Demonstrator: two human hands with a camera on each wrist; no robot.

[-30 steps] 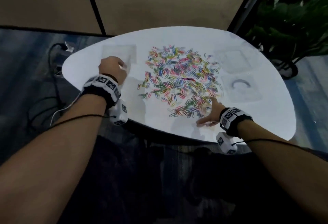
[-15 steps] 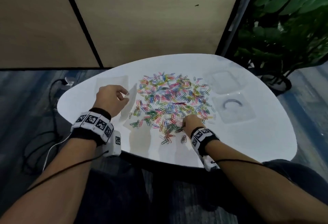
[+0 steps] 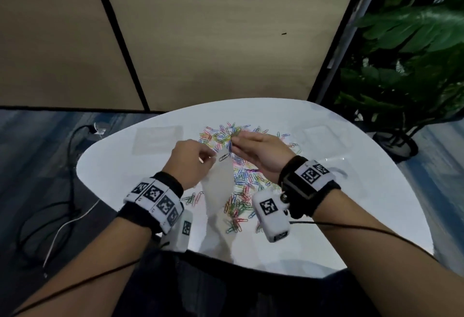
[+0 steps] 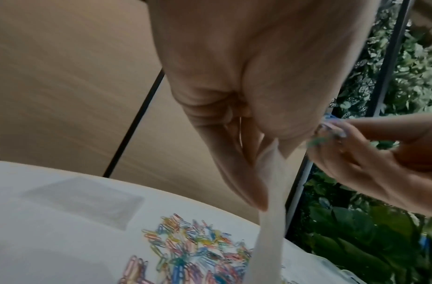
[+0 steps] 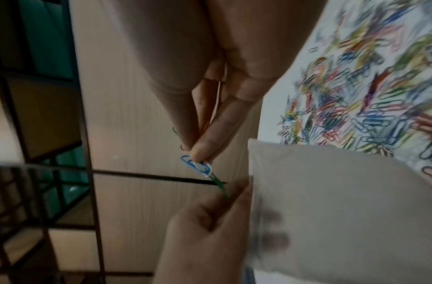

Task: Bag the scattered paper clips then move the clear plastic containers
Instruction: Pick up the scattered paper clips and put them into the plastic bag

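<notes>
Pinching paper clips (image 5: 198, 167) in right hand (image 3: 261, 152), left hand (image 3: 192, 163) holding bag (image 3: 219, 186)

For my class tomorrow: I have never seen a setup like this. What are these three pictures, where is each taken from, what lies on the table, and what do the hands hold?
No machine here: a person works with bare hands, wearing patterned bands and small cameras on both wrists. The wide picture comes from a camera on the head, looking down; the other two look along each hand from the wrist.

On the white table lies a heap of coloured paper clips, a flat clear bag at the far left, and clear plastic containers at the right.

The left hand pinches another clear bag by its top, so it hangs above the table. The right hand pinches a few clips in its fingertips, right beside the bag's mouth.
</notes>
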